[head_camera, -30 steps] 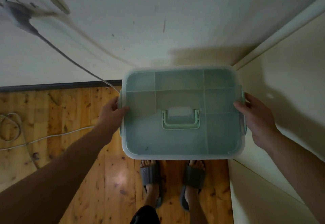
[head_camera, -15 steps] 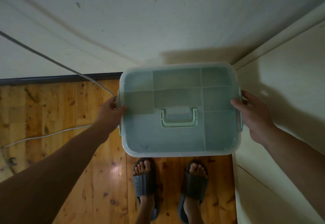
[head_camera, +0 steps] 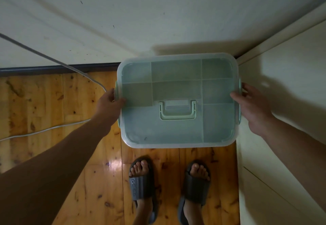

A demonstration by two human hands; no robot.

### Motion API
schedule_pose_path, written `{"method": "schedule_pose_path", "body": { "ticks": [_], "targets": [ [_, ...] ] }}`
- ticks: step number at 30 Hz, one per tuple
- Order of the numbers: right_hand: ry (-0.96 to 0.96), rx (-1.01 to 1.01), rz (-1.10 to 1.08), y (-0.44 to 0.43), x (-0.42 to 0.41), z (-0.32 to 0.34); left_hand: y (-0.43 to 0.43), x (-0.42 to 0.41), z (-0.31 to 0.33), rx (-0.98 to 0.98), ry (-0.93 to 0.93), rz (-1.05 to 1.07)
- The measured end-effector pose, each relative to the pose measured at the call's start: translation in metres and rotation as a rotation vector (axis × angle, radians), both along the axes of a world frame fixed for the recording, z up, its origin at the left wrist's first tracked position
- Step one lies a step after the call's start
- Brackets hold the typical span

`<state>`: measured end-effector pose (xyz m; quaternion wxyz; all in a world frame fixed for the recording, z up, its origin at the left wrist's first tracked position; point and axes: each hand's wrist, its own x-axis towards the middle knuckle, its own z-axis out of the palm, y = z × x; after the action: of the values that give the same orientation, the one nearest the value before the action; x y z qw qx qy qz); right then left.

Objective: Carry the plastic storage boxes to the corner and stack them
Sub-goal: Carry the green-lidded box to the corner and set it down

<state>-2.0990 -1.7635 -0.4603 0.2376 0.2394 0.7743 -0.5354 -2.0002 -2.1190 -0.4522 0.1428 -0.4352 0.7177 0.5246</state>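
Now | storage box [head_camera: 176, 76] held level above the wooden floor [head_camera: 53, 101], close to the corner [head_camera: 237, 59] | left hand [head_camera: 110, 103] and right hand [head_camera: 250, 106] on opposite sides, fingers [head_camera: 247, 88] clasping the side latches [head_camera: 239, 83], thumbs on the lid [head_camera: 217, 124] | likely a balanced grip for a level set-down.

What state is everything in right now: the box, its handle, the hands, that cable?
Storage box, lid on, held level between both hands.
Lid handle, folded flat.
Left hand, grips the box's left edge.
Right hand, grips the box's right edge.
Cable, slack on the wooden floor.
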Motion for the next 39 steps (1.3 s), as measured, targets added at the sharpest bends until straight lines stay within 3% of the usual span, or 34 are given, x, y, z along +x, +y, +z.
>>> {"method": "schedule_pose_path", "body": {
  "ticks": [25, 39],
  "targets": [
    [-0.068, 0.099, 0.032, -0.001, -0.017, -0.028, 0.001, -0.017, -0.019, 0.027, -0.004, -0.017],
    [-0.046, 0.387, 0.157, -0.007, -0.007, -0.002, 0.001, -0.011, -0.005, 0.1, -0.067, 0.029]
  ]
}}
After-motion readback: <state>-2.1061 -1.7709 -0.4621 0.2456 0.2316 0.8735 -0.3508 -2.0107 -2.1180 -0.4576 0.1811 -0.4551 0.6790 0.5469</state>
